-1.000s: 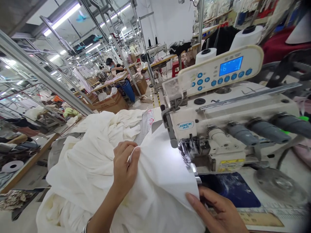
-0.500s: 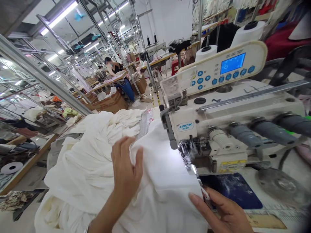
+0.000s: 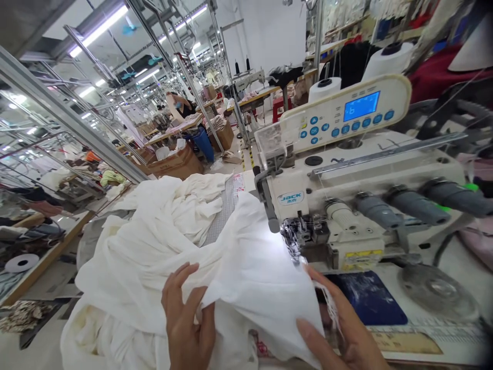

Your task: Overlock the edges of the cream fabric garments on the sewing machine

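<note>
Your Jack overlock machine (image 3: 346, 205) fills the desk (image 3: 431, 329); left of its presser foot (image 3: 295, 241) the white fabric (image 3: 162, 257) heaps. Your right hand (image 3: 339, 329) pinches the frayed edge just before the foot, nearer it; your left hand (image 3: 187, 318) grips a fold farther left.

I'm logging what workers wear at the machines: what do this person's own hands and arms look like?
Both are bare: the left hand and right hand show no gloves or rings, and no sleeve is in view. The fingers have short, unpainted nails.
</note>
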